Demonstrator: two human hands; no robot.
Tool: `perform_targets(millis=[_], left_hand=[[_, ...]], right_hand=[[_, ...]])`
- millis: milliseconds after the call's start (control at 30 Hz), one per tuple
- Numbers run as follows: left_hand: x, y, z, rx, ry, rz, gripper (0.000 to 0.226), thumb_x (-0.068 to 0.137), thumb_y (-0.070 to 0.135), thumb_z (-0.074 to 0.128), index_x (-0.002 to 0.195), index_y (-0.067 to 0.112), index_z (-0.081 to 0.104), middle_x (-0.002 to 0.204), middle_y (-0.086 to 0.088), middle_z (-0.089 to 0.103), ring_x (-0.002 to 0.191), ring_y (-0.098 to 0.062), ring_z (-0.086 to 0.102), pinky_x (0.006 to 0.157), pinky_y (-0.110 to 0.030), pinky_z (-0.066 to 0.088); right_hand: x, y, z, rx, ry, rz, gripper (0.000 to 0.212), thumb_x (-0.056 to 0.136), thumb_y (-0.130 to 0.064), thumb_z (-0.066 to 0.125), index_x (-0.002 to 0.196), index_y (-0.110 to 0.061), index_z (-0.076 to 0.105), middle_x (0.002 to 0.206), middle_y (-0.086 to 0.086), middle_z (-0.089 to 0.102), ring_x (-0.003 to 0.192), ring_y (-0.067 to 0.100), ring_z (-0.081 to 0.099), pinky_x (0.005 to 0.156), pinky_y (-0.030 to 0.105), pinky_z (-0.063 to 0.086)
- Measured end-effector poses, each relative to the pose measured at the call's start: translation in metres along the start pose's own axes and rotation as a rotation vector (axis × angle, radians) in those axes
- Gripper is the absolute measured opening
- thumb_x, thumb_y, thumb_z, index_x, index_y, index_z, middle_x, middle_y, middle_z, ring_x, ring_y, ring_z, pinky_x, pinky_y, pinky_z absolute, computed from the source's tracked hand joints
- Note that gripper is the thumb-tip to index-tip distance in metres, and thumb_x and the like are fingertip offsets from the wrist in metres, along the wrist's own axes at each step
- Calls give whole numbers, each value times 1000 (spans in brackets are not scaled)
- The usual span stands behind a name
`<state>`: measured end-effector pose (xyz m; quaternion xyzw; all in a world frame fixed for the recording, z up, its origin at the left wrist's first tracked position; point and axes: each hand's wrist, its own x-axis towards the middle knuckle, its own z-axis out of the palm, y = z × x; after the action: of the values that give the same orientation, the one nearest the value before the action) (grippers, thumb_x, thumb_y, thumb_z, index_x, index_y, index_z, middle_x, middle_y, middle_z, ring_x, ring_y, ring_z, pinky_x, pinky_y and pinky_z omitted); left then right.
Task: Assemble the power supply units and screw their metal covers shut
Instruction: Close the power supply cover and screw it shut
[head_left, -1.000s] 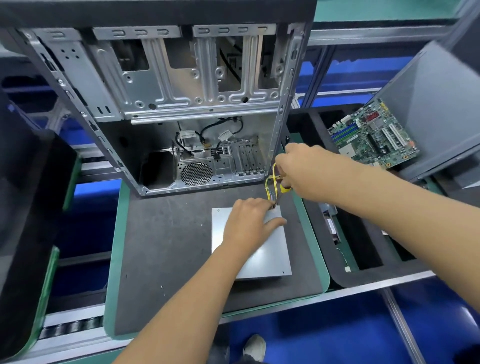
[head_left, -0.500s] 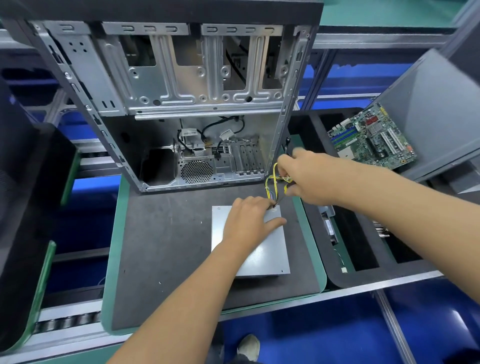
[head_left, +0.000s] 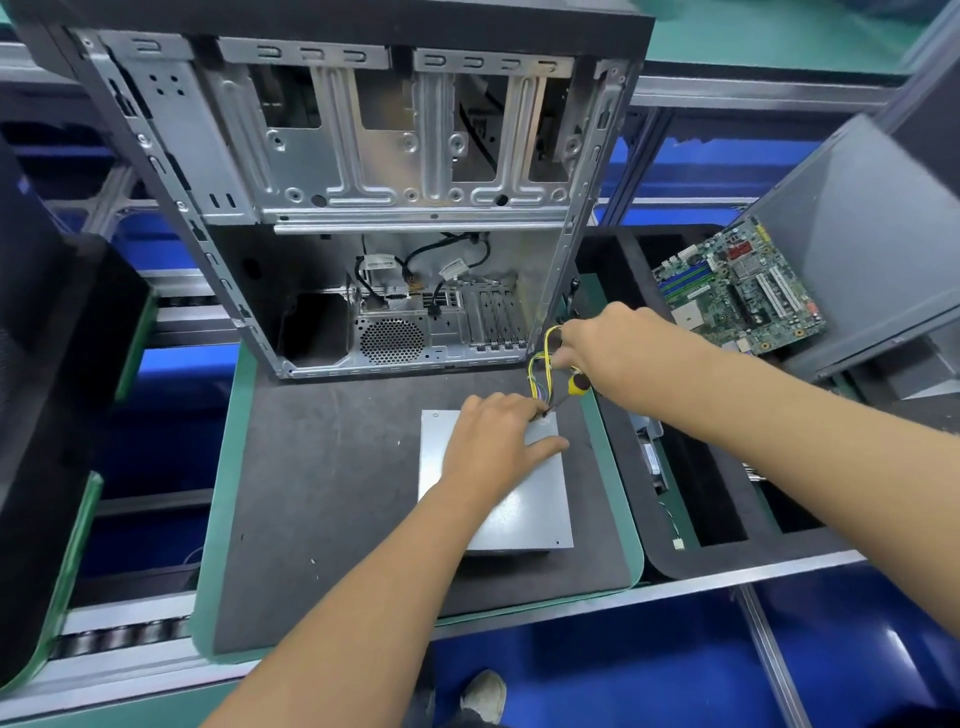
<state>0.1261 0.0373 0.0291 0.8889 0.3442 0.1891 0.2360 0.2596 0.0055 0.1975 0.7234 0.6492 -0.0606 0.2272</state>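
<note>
Power supply unit (head_left: 524, 499) lies flat on the dark pad (head_left: 322, 493), long axis running near-to-far, bare pad to its left. Left hand (head_left: 493, 441) presses flat on its cover, fingers relaxed; right hand (head_left: 618, 348) grips a yellow-handled screwdriver (head_left: 575, 383) at the far right corner beside the yellow wires (head_left: 540, 364). Open computer case (head_left: 363, 208) stands just behind; motherboard (head_left: 737, 291) sits far right.

The right hand (head_left: 618, 348) has drawn back a little from the far corner of the power supply unit (head_left: 524, 499), so the screwdriver (head_left: 574, 385) it grips shows more of its yellow handle below the fist; its tip seems to sit at the corner screw.
</note>
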Motion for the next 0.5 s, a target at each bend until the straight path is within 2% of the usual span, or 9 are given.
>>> perform_targets(millis=[33,100,167,233,267,333,400,433,500], left_hand=[[0,0,-1,-7,-11,1,48,83,59,67,112,21,69,107,7,71,99,-18,59,86,-33,34],[0,2,-5,-77,-39,-4,49,83,54,72,117,19,67,112,5,69,104,-18,58,91,-33,37],[-1,4,-15,-261,-31,-50,48,85,42,75,123,16,66,117,3,67,110,-17,56,98,-34,41],[-10,-3,-34,-403,108,-77,37,89,24,73,124,13,66,117,0,68,111,-18,58,100,-36,45],[-18,-12,-45,-388,208,-65,31,91,18,69,121,10,68,114,-1,69,108,-19,61,99,-34,46],[-41,-40,-66,-296,371,-72,24,93,11,64,117,8,70,107,1,70,97,-14,62,92,-22,46],[-75,-75,-85,-195,420,-178,19,95,8,63,112,9,71,101,3,70,88,-11,60,85,-15,45],[-93,-92,-92,-158,408,-254,17,95,6,64,110,10,72,99,3,71,85,-14,61,83,-19,47],[-129,-120,-99,-111,346,-380,13,92,4,68,102,9,74,95,0,73,82,-21,65,80,-30,51]], right_hand=[[-1,1,0,24,-22,-18,17,102,-20,50,118,-15,46,109,10,46,75,20,41,64,32,40],[-4,2,-3,64,-37,-102,20,96,-14,56,112,-18,44,114,7,36,93,28,48,79,40,47],[-3,3,-5,43,-52,-84,17,97,-11,52,112,-17,49,114,6,44,97,31,54,78,40,46],[1,-1,-4,-88,-28,-52,20,102,-15,42,119,-16,52,111,8,52,95,31,56,70,37,40],[0,-4,-3,-118,-50,-53,19,103,-15,41,119,-18,51,107,6,51,93,30,55,68,37,39],[-1,-2,-3,-75,-19,-138,14,100,-27,50,112,-20,46,104,2,42,91,29,54,70,38,44],[1,2,-1,43,13,-178,14,97,-26,55,103,-20,44,105,0,37,92,28,55,73,35,43],[2,3,0,13,25,-174,9,98,-19,53,102,-22,46,103,0,38,93,27,55,73,34,43],[4,4,6,-102,33,-117,23,102,-13,45,120,-26,49,102,1,39,91,27,52,72,36,44]])
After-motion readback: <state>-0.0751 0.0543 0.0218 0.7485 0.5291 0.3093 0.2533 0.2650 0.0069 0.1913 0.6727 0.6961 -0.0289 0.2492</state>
